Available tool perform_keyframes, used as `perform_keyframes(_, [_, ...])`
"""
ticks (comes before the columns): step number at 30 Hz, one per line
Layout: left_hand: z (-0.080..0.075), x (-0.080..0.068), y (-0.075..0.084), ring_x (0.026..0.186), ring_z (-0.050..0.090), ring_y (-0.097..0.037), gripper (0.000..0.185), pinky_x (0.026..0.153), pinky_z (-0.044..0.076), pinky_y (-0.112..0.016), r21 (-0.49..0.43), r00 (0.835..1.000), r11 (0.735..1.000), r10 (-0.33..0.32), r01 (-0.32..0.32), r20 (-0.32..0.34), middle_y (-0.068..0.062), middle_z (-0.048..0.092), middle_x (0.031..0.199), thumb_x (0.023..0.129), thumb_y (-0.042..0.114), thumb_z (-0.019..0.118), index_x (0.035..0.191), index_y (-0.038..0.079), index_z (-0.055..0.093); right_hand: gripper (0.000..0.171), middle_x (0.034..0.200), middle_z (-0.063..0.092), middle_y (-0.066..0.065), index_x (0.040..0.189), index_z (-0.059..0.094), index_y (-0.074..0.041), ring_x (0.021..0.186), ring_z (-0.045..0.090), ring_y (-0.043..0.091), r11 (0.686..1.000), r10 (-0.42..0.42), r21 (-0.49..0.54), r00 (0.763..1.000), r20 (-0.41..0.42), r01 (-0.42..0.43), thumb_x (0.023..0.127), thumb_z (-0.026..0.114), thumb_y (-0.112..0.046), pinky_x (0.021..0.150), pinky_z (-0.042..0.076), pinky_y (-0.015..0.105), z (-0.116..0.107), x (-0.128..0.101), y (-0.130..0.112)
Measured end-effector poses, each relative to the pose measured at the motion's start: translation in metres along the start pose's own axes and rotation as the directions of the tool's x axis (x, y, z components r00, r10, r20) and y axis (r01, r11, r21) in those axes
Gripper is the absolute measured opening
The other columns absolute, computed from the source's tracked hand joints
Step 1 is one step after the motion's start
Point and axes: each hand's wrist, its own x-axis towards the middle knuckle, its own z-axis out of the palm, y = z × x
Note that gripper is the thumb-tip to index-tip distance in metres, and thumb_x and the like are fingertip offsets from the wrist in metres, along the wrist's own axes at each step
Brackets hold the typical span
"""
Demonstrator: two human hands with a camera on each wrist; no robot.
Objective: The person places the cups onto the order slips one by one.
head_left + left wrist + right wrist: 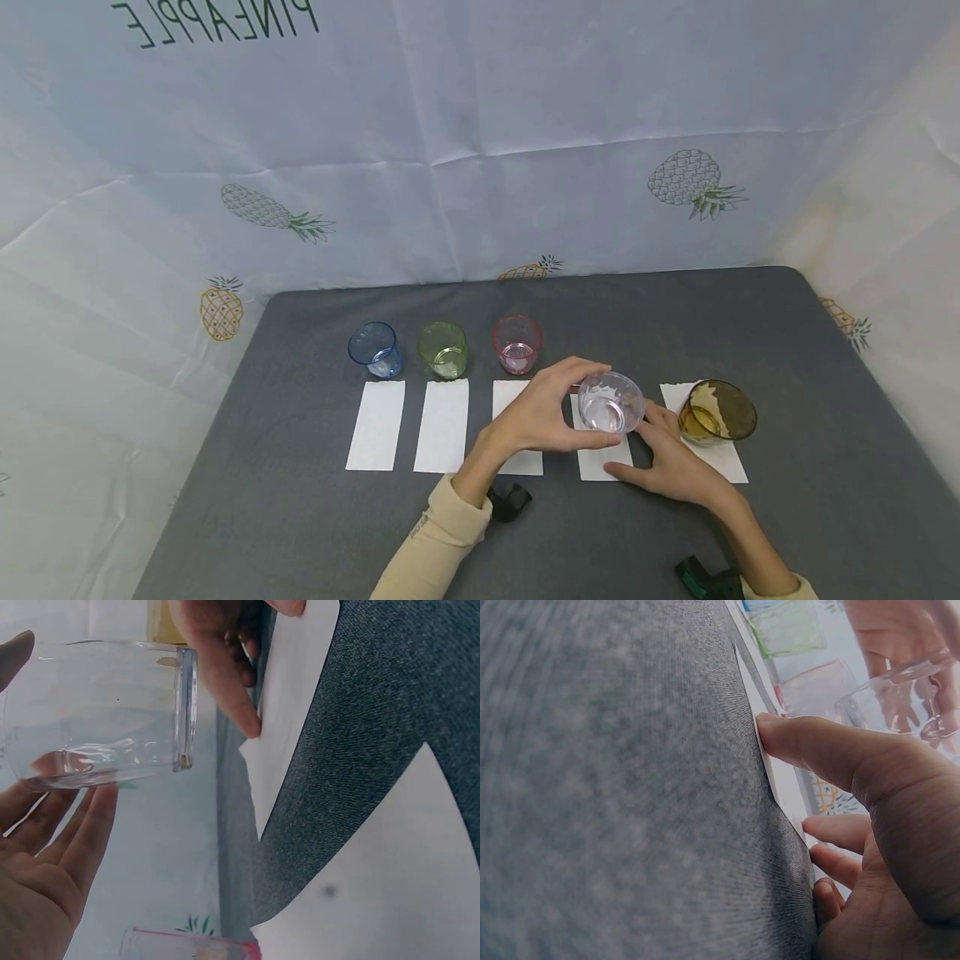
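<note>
Along the far side of the grey table (300, 467), from its left, stand a blue cup (374, 349), a green cup (443, 350) and a red cup (517, 343), each behind its own white paper strip. The first two strips, the left paper strip (377, 425) and the second strip (442, 425), lie bare.

Toward the middle, the left hand (542, 412) has its fingers curled round a clear cup (611, 402), held tilted just above the fourth strip (600, 462) (the left wrist view shows the cup lying on its side against the fingers, apparently empty).

The right hand (670, 462) lies flat with straight fingers, its thumb pressing that strip's near edge to the table; it grips nothing.

Nearest the right edge, an amber cup (716, 412) stands on the last strip (723, 462).

By my reading, the step is placing the clear cup relative to its paper. Next it needs righting and lowering squarely, while the right hand pins the strip.
</note>
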Motion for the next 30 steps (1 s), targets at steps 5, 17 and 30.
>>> perform_keyframes(5, [0.002,-0.003,-0.002,0.109,0.048,-0.004,0.074,0.088,0.043,-0.016,0.016,1.0,1.0,-0.014,0.014,0.013,0.006,0.05,0.123,0.071,0.041,0.077,0.132,0.012,0.047,0.072,0.141,0.029,0.015,0.131,0.049,-0.012,0.124,0.02,0.041,1.0,0.014,0.001,1.0,0.008,-0.014,0.071,0.078,-0.039,0.092,0.021,0.061,0.0,0.001,0.0])
perform_keyframes(17, [0.009,-0.008,-0.008,0.106,0.051,-0.006,0.072,0.087,0.042,-0.014,0.041,0.999,0.999,-0.036,0.035,0.018,0.002,0.053,0.122,0.071,0.041,0.077,0.131,0.012,0.049,0.068,0.142,0.027,0.018,0.127,0.052,-0.008,0.124,0.02,0.043,0.999,0.043,0.005,0.999,0.024,-0.043,0.072,0.077,-0.039,0.091,0.022,0.062,-0.001,0.001,-0.001])
perform_keyframes(30, [0.012,-0.011,-0.011,0.105,0.051,-0.005,0.073,0.088,0.042,-0.014,0.034,0.998,0.998,-0.059,0.058,0.02,0.002,0.053,0.12,0.07,0.041,0.078,0.129,0.011,0.049,0.07,0.14,0.029,0.016,0.127,0.052,-0.001,0.122,0.021,0.044,0.999,0.048,0.012,0.999,0.023,-0.048,0.074,0.077,-0.039,0.09,0.021,0.063,0.0,0.002,-0.003])
